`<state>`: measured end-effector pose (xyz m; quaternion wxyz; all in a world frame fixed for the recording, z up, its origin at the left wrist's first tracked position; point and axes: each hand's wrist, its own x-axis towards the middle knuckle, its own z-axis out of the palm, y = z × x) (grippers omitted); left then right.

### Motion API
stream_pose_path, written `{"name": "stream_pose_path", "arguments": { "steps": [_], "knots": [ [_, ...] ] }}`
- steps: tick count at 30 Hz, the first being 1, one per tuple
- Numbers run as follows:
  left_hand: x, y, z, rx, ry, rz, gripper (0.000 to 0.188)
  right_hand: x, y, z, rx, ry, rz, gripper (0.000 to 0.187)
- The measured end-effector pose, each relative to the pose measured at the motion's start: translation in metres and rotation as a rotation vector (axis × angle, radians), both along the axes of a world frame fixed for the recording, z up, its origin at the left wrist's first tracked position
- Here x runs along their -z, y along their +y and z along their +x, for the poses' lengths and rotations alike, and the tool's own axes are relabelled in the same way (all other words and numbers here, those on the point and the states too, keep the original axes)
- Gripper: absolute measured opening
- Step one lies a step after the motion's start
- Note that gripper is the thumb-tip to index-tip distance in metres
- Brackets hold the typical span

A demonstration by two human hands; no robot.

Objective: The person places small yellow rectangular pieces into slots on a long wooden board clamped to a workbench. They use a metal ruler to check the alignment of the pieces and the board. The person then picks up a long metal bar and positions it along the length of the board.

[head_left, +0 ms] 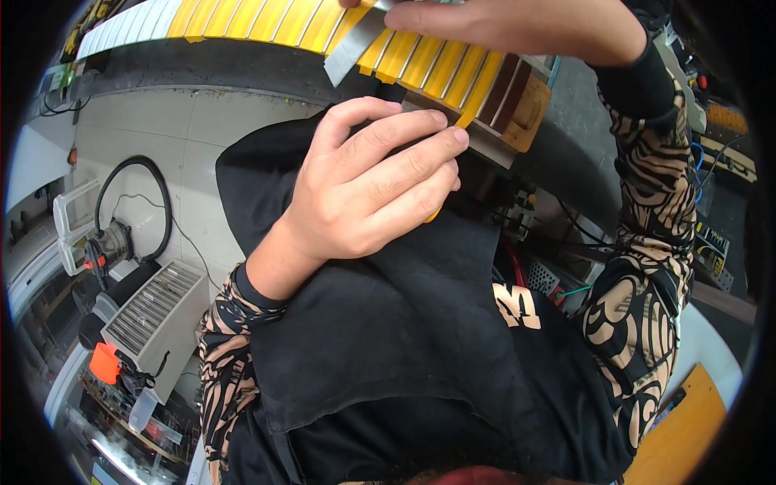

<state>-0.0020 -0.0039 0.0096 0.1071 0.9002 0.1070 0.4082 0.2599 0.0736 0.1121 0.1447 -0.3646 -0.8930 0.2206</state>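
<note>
A long fretboard [283, 24] runs across the top of the view, its silver frets separated by yellow tape. Bare dark brown wood [508, 93] shows at its right end. My left hand [372, 174] is closed in front of its near edge, fingers curled round a narrow yellow strip [466, 117]; the strip shows at the fingertips and below the hand, its middle hidden. Over the fretboard, my right hand [485, 23] grips a flat grey metallic strip [354, 50] that slants down to the left across the frets. The upper edge cuts off part of the right hand.
The fretboard lies along a dark bench edge [242, 69]. A lighter wood piece [529, 109] sits at its right end. A vacuum with a black hose [166, 202] and a white slatted box [162, 307] stand on the floor at left. Cables hang at right.
</note>
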Motion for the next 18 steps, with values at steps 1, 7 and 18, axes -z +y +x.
{"name": "stream_pose_path", "arguments": {
  "steps": [1,7,18],
  "knots": [
    [0.001,-0.002,-0.001,-0.001,-0.005,-0.001,0.026,-0.005,0.0,-0.003,0.016,-0.014,-0.069,0.025],
    [0.005,-0.001,-0.001,0.016,-0.019,0.001,0.029,-0.021,-0.002,-0.002,0.054,-0.064,-0.112,0.023],
    [0.0,0.015,0.005,0.089,-0.121,0.015,0.034,-0.005,-0.143,0.006,0.295,0.198,0.255,0.046]
  ]
}}
